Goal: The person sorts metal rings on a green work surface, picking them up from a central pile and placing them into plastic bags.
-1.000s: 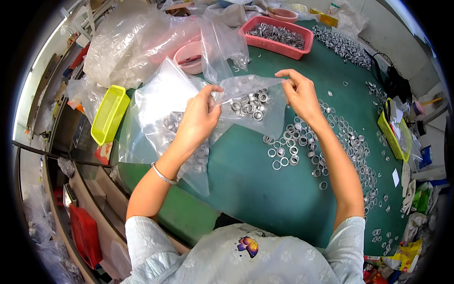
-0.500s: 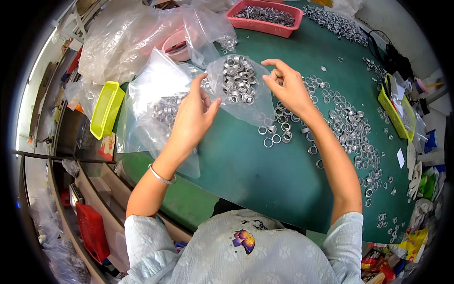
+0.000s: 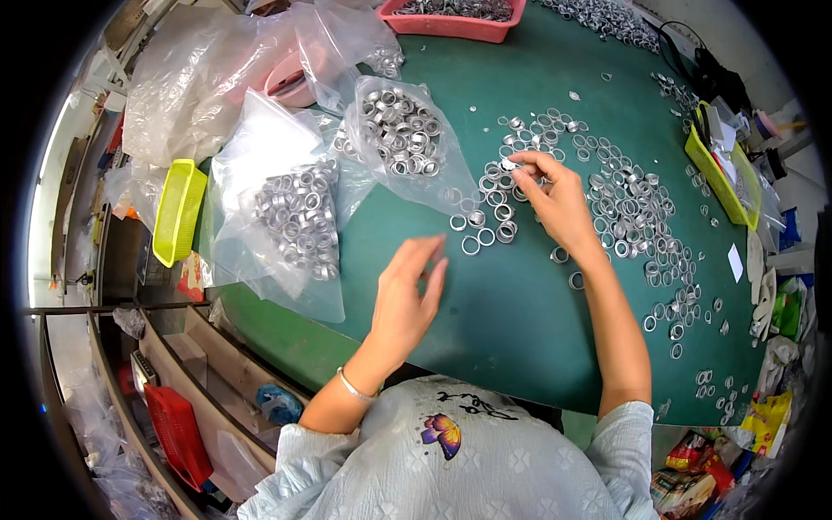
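Note:
My right hand [image 3: 555, 201] is among loose metal rings [image 3: 637, 204] on the green table, thumb and forefinger curled together at a small bright metal ring [image 3: 509, 163]. My left hand [image 3: 406, 293], slightly blurred, hovers over the table near its front edge. Its thumb stands apart from the fingers and nothing is between them. Ahead of the left hand lies a clear plastic bag [image 3: 451, 186] with a heap of rings [image 3: 403, 130] on it or inside; I cannot tell which. Farther left, a larger clear bag [image 3: 234, 234] holds more rings [image 3: 299, 217].
A pink tray [image 3: 459, 28] of small metal parts stands at the far edge. Yellow-green baskets stand left [image 3: 179, 212] and right [image 3: 724, 178]. Crumpled plastic sheeting [image 3: 191, 87] and a pink bowl [image 3: 295, 78] are at the back left. A red basket [image 3: 178, 433] sits on lower-left shelving.
Both hands have left the small bag of rings. The left hand came back toward me and right; the right hand lowered onto the loose rings. The view has shifted slightly.

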A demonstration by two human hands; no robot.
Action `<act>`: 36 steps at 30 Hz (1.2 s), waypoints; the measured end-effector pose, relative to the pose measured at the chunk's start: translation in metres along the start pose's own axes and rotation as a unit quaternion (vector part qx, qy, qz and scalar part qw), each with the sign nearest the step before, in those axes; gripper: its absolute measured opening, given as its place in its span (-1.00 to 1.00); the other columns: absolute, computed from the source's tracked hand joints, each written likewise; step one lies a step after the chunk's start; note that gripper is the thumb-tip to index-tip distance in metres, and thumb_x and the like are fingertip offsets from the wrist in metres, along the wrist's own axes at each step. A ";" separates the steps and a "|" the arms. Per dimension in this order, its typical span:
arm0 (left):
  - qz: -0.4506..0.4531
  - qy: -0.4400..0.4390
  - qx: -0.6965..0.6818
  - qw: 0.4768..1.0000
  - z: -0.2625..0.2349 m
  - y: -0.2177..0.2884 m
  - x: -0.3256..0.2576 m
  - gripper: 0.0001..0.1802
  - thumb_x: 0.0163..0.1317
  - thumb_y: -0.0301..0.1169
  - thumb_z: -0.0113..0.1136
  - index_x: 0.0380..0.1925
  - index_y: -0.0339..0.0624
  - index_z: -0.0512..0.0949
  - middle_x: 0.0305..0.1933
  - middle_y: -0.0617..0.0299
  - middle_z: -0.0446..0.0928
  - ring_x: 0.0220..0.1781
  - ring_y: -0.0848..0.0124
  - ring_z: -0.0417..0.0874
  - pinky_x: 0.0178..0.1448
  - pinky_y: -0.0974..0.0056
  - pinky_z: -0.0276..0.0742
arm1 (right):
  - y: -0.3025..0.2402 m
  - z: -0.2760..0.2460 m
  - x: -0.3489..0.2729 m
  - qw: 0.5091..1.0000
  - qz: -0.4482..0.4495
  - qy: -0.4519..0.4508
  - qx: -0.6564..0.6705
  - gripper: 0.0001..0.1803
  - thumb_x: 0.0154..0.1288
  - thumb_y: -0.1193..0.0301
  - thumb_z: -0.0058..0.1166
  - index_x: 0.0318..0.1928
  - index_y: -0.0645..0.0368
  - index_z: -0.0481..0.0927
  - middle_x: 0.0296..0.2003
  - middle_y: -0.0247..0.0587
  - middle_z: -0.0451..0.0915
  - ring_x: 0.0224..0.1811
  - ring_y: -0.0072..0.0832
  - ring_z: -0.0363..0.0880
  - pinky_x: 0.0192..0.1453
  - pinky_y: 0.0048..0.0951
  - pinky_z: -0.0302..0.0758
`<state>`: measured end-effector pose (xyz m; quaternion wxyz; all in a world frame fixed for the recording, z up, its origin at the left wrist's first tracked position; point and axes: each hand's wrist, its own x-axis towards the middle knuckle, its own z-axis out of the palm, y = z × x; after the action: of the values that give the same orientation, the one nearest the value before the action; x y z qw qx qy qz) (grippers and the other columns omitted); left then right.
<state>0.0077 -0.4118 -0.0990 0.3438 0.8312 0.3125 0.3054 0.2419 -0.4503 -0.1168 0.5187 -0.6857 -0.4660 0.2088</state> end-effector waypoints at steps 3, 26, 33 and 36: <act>0.150 0.122 0.052 0.980 0.013 0.006 0.039 -0.67 0.10 -0.75 0.11 -0.10 -0.31 0.55 -0.16 0.04 0.57 -0.20 0.24 0.63 -0.15 0.31 0.55 | 0.005 0.000 -0.003 0.997 -0.021 -0.028 -0.067 -0.68 0.19 0.41 0.19 -0.04 0.19 0.58 -0.22 -0.22 0.56 -0.18 -0.38 0.51 -0.11 -0.40 0.42; -0.027 0.116 0.315 0.941 0.018 -0.071 0.196 -0.69 0.06 -0.44 0.16 -0.26 -0.52 0.55 -0.14 -0.33 0.52 -0.04 -0.17 0.56 0.13 -0.04 0.44 | 0.081 -0.002 -0.004 0.941 -0.025 0.013 -0.337 -0.52 0.30 0.09 0.05 0.18 -0.06 0.52 0.36 -0.01 0.18 0.40 0.08 0.08 0.39 0.03 0.13; -0.027 0.132 0.302 0.944 0.026 -0.104 0.210 -0.86 -0.05 -0.55 0.09 -0.52 -0.39 0.60 -0.38 -0.23 0.58 -0.26 -0.14 0.61 -0.10 -0.08 0.53 | 0.084 0.000 -0.008 0.943 -0.056 0.024 -0.326 -0.50 0.28 0.10 0.07 0.19 -0.04 0.51 0.33 0.08 0.20 0.37 0.11 0.13 0.39 0.00 0.16; 0.048 0.116 0.351 0.928 0.019 -0.095 0.200 -0.82 0.08 -0.51 0.07 -0.37 -0.42 0.55 -0.29 -0.22 0.59 -0.20 -0.13 0.63 -0.08 -0.04 0.53 | 0.081 0.001 -0.026 0.940 -0.087 0.017 -0.331 -0.49 0.22 0.16 0.16 0.17 -0.01 0.51 0.30 0.20 0.21 0.34 0.17 0.18 0.37 0.00 0.20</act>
<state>0.1156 -0.2197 -0.1237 -0.0238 0.8717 0.3969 0.2864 0.2625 -0.4743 -0.1961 0.2867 -0.7786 -0.5580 -0.0148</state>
